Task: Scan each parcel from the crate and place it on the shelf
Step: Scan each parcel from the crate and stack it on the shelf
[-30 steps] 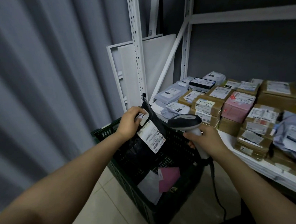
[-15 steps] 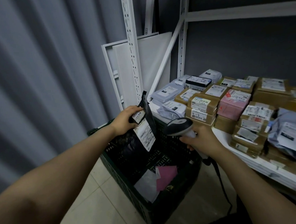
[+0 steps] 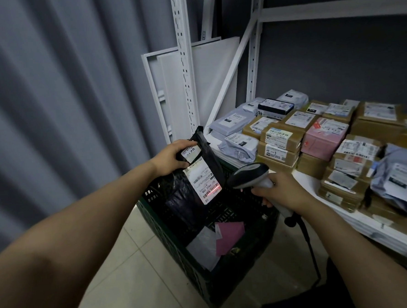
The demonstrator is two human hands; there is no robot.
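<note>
My left hand [image 3: 171, 157] grips the top of a black plastic parcel [image 3: 188, 195] and holds it upright over the dark green crate [image 3: 205, 280]. A white shipping label [image 3: 203, 179] faces right, with a red scan line glowing near its lower end. My right hand [image 3: 280, 192] holds a grey corded barcode scanner [image 3: 247, 173], its head a short way right of the label. In the crate's bottom lie a white bag [image 3: 203, 244] and a pink envelope [image 3: 229, 235]. The white shelf [image 3: 304, 178] stands to the right.
The shelf holds several brown boxes, a pink box [image 3: 323, 137], a black box [image 3: 274, 106] and grey mailer bags, packed close. White panels [image 3: 214, 81] lean behind a shelf upright [image 3: 183, 59]. A grey curtain [image 3: 63, 91] fills the left. The scanner's cable [image 3: 308, 242] hangs beside the crate.
The red scan line now shows on the label; it was absent before. The scanner head has come closer to the parcel, and the parcel has turned slightly toward it.
</note>
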